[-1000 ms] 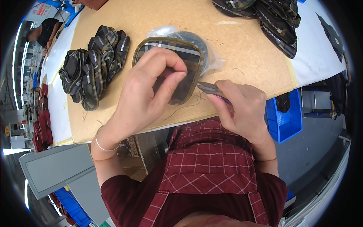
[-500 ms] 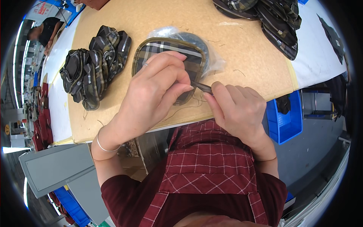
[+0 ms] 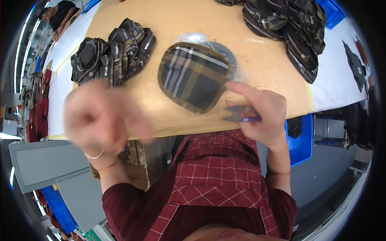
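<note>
A rounded plaid fabric piece (image 3: 197, 78) with olive binding lies on the table, its dark green, grey and white checks facing up. My right hand (image 3: 266, 114) is closed around small thread snips (image 3: 241, 114) with dark blades and a purplish part. Its extended index finger reaches the right edge of the plaid piece. My left hand (image 3: 98, 116) is off to the left above the table's front edge, touching nothing I can make out. Motion smears its fingers. Under the far right side of the plaid piece lies a clear plastic bag (image 3: 193, 38) with something round and dark bluish in it.
Plaid zippered pouches lie in a pile (image 3: 114, 52) at the left and a larger pile (image 3: 287, 32) at the far right. Loose threads are scattered on the tan table (image 3: 136, 100). A blue bin (image 3: 303, 140) sits below the right edge. Another person (image 3: 58, 16) is at far left.
My left hand has let go of the plaid piece and swung left. My right hand has drawn the snips back from the piece's edge. The view has shifted slightly.
</note>
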Motion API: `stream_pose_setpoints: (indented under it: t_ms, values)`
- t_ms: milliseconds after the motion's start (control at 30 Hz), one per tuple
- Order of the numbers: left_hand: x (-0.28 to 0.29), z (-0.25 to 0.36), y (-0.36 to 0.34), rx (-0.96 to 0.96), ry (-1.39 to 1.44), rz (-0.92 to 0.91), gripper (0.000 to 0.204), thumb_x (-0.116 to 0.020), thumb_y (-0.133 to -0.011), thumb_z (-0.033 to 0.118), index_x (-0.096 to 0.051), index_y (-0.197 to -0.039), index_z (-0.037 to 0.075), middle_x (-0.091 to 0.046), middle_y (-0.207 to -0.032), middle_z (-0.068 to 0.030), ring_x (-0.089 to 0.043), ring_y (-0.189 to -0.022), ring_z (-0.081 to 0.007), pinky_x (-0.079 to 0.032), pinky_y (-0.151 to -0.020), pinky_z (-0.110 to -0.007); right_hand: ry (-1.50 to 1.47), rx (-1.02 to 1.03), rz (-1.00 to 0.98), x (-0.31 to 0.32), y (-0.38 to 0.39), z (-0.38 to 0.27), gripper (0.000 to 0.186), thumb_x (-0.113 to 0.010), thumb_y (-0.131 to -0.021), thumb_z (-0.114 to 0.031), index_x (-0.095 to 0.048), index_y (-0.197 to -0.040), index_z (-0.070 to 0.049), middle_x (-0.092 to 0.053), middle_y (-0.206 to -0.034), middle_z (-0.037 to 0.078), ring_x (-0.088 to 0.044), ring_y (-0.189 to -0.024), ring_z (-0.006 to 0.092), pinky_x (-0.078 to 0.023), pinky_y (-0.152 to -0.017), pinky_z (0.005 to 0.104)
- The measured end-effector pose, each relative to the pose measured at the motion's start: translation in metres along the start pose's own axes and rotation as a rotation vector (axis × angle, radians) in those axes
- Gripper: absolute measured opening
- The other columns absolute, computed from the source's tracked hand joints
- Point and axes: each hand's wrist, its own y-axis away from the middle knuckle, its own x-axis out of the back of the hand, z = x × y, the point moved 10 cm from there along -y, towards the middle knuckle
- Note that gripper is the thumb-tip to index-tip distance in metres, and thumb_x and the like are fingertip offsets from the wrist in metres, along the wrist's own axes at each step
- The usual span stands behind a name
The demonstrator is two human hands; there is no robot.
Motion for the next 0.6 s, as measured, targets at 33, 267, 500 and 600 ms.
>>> stream_pose_setpoints:
  t_ms: [33,267,500,600]
  values:
    - [-0.005,0.011,0.008,0.044,0.045,-0.248,0.008,-0.061,-0.101,0.005,-0.061,-0.094,0.0,-0.073,-0.087,-0.0145,-0.073,-0.09,-0.0337,-0.059,-0.068,-0.034,0.05,0.044,-0.045,-0.008,-0.001,-0.005,0.058,-0.084,-0.062,-0.011,-0.073,-0.12,-0.012,-0.069,-0.071,0.0,-0.067,-0.057,0.0174,-0.049,-0.052,0.0287]
    - [0.105,0.097,0.205,0.832,-1.578,0.668,0.027,-0.066,-0.093,0.0,-0.061,-0.12,-0.001,-0.072,-0.112,-0.0169,-0.067,-0.112,-0.0308,-0.053,-0.092,-0.042,-0.01,0.144,0.137,0.007,-0.014,-0.002,0.042,-0.079,-0.065,0.002,-0.079,-0.105,-0.01,-0.073,-0.077,0.003,-0.066,-0.059,0.0175,-0.049,-0.054,0.0289]
    - [0.097,0.116,0.252,0.542,-1.862,1.087,0.059,-0.066,-0.092,-0.002,-0.049,-0.149,0.004,-0.064,-0.13,-0.017,-0.06,-0.122,-0.0299,-0.043,-0.108,-0.041,-0.598,-0.419,0.271,0.028,-0.013,0.068,0.01,-0.081,-0.089,-0.003,-0.075,-0.096,0.001,-0.062,-0.07,-0.005,-0.045,-0.063,-0.0002,-0.032,-0.056,0.0198]
    - [0.093,0.076,0.19,0.394,-1.525,0.963,0.061,-0.069,-0.091,-0.001,-0.049,-0.148,0.002,-0.065,-0.129,-0.0162,-0.059,-0.124,-0.0278,-0.04,-0.111,-0.04,-0.608,-0.435,0.298,0.029,-0.009,0.072,0.006,-0.078,-0.091,-0.003,-0.073,-0.093,-0.001,-0.055,-0.065,-0.006,-0.043,-0.056,-0.0005,-0.031,-0.051,0.0204]
